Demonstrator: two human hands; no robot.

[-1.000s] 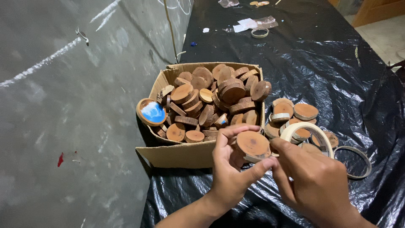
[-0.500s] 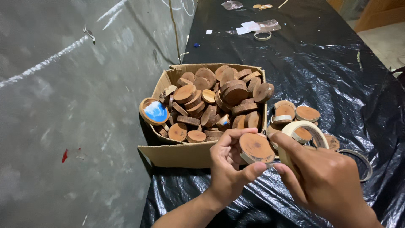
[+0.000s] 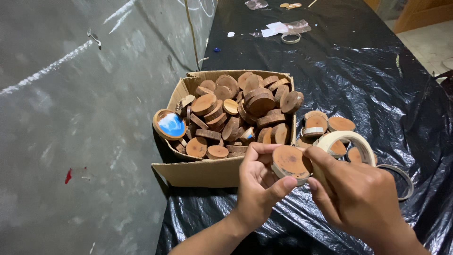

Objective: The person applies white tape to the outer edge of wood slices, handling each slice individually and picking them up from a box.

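A cardboard box (image 3: 198, 172) heaped with round wood slices sat at 11 o'clock from the hands, a blue-painted slice (image 3: 170, 125) propped on its left wall. The left hand (image 3: 257, 182) gripped a wood disc (image 3: 290, 162) by its rim. At 3 o'clock, touching it, the right hand (image 3: 356, 196) clasped a masking tape roll (image 3: 347, 140), fingertips on the disc.

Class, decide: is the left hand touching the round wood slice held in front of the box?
Touching. The head view shows the left hand gripping the wood slice, thumb under its rim and fingers curled behind it.
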